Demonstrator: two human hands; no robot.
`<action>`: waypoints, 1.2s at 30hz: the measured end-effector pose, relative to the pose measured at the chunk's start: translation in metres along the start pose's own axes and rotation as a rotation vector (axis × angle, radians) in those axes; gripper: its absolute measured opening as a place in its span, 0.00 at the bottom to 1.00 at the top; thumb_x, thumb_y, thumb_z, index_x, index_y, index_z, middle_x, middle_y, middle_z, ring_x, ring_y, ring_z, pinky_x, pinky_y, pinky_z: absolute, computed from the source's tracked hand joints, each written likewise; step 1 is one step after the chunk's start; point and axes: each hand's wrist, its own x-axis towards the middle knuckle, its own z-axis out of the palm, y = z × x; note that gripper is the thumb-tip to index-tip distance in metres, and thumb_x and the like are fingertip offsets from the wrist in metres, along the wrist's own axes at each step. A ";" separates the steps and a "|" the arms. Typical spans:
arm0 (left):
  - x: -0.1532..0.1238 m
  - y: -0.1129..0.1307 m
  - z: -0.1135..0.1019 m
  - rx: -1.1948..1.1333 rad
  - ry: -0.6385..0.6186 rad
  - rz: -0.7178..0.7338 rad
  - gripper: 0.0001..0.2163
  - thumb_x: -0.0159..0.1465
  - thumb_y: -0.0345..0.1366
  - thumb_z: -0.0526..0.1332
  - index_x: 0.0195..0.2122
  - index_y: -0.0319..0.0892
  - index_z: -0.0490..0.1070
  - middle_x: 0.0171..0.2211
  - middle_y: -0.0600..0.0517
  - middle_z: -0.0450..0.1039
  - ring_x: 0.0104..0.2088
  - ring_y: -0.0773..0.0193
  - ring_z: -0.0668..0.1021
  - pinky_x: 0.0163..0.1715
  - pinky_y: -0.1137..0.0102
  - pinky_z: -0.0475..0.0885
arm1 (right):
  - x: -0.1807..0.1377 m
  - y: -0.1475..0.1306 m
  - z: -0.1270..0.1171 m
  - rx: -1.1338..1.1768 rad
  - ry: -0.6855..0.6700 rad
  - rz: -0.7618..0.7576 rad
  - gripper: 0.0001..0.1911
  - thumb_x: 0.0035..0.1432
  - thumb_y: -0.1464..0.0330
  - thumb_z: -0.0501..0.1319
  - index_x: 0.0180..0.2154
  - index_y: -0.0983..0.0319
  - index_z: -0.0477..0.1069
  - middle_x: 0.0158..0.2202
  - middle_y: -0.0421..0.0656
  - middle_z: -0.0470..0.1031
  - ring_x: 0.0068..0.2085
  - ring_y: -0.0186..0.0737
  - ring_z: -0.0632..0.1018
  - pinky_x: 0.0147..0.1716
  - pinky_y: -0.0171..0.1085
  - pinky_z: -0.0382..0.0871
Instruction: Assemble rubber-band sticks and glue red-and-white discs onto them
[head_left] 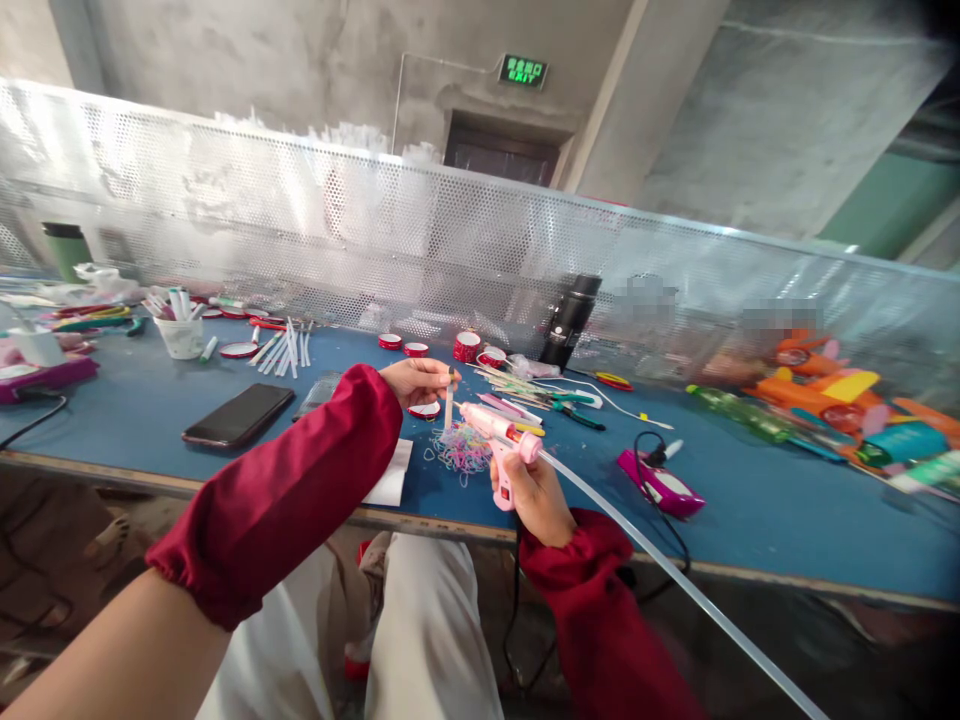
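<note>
My left hand [415, 381] is closed, pinching a thin white stick [449, 402] that it holds upright above the blue table [750, 500]. My right hand [538, 492] is wrapped round the handle of a pink glue gun [498, 437]. The gun's nozzle points left toward the lower part of the stick. A long clear glue stick [675, 575] runs out of the back of the gun to the lower right. Under the nozzle lies a heap of small coloured rubber bands [461, 450]. Both arms wear dark red sleeves.
A black phone [238, 415] lies left of my hands, a white paper [392, 473] at the table edge. A white cup [180, 335], white sticks [283, 350], red-rimmed lids [416, 348], a black flask [570, 322], scissors [574, 405], a purple box [661, 484] and toys [832, 390] stand before a perforated metal screen [450, 240].
</note>
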 end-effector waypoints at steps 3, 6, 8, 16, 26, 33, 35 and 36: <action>0.002 -0.002 -0.002 0.033 0.000 -0.013 0.06 0.55 0.27 0.71 0.34 0.35 0.78 0.32 0.48 0.78 0.23 0.74 0.77 0.23 0.79 0.71 | 0.000 -0.002 0.000 -0.008 0.005 -0.001 0.35 0.49 0.36 0.56 0.21 0.62 0.67 0.18 0.39 0.63 0.17 0.30 0.66 0.16 0.33 0.60; 0.004 -0.004 -0.004 0.046 -0.009 -0.016 0.07 0.54 0.27 0.71 0.34 0.35 0.78 0.32 0.48 0.79 0.24 0.73 0.77 0.24 0.79 0.71 | 0.000 -0.003 0.001 -0.011 0.005 0.004 0.35 0.49 0.35 0.56 0.21 0.62 0.67 0.17 0.39 0.63 0.17 0.31 0.65 0.16 0.33 0.60; 0.004 -0.004 -0.004 0.041 -0.018 -0.011 0.08 0.53 0.28 0.72 0.33 0.35 0.78 0.32 0.48 0.79 0.24 0.72 0.77 0.24 0.78 0.72 | 0.000 -0.004 0.002 -0.015 -0.003 0.001 0.35 0.49 0.35 0.56 0.21 0.62 0.66 0.17 0.39 0.63 0.17 0.30 0.65 0.16 0.33 0.60; 0.002 -0.001 0.001 0.027 -0.016 -0.007 0.08 0.52 0.28 0.73 0.33 0.35 0.78 0.29 0.49 0.78 0.23 0.72 0.77 0.23 0.79 0.72 | 0.001 -0.003 -0.001 -0.037 -0.033 -0.008 0.35 0.50 0.35 0.55 0.21 0.62 0.66 0.18 0.40 0.65 0.18 0.31 0.65 0.18 0.33 0.60; 0.003 -0.001 -0.009 -0.056 0.112 0.070 0.07 0.57 0.26 0.69 0.37 0.35 0.78 0.32 0.48 0.78 0.25 0.72 0.78 0.22 0.80 0.72 | -0.002 -0.007 -0.010 0.038 -0.150 -0.087 0.35 0.57 0.38 0.50 0.34 0.64 0.73 0.22 0.41 0.68 0.20 0.31 0.66 0.20 0.34 0.58; 0.006 -0.003 -0.014 -0.091 0.058 0.090 0.08 0.57 0.27 0.68 0.39 0.36 0.77 0.33 0.49 0.77 0.25 0.71 0.79 0.23 0.80 0.73 | -0.006 -0.038 -0.095 -0.343 -0.014 0.034 0.28 0.52 0.44 0.61 0.38 0.62 0.72 0.26 0.40 0.69 0.24 0.34 0.67 0.24 0.36 0.61; 0.006 -0.002 -0.014 -0.091 0.060 0.092 0.08 0.58 0.27 0.68 0.39 0.36 0.77 0.32 0.49 0.77 0.25 0.71 0.79 0.23 0.80 0.73 | -0.002 -0.046 -0.121 -0.665 -0.067 0.078 0.23 0.50 0.47 0.65 0.34 0.60 0.71 0.23 0.37 0.68 0.23 0.34 0.66 0.24 0.35 0.58; 0.005 -0.002 -0.014 -0.092 0.063 0.093 0.08 0.58 0.27 0.67 0.39 0.37 0.77 0.32 0.50 0.77 0.26 0.71 0.79 0.23 0.80 0.73 | 0.000 -0.048 -0.131 -0.851 -0.092 0.070 0.22 0.48 0.48 0.66 0.30 0.60 0.70 0.22 0.37 0.67 0.23 0.34 0.66 0.24 0.35 0.55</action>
